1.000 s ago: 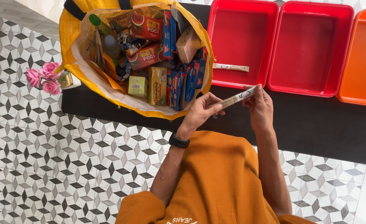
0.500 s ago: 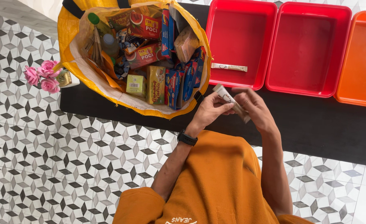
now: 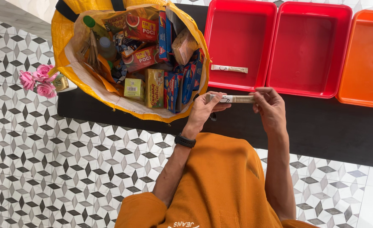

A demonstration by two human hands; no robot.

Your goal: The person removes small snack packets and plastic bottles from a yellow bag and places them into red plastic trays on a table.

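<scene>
Red bins (image 3: 237,42): 2 | orange bin (image 3: 366,59): 1 | sachets: 2 — one (image 3: 232,99) held by both hands — left (image 3: 203,112), right (image 3: 271,107)

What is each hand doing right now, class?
Left hand: closed on one end of the slim sachet.
Right hand: closed on the sachet's other end.

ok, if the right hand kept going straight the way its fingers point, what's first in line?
Probably the left red tray: the right hand, holding the sachet, points up toward its near rim. Depth is unclear.
</scene>
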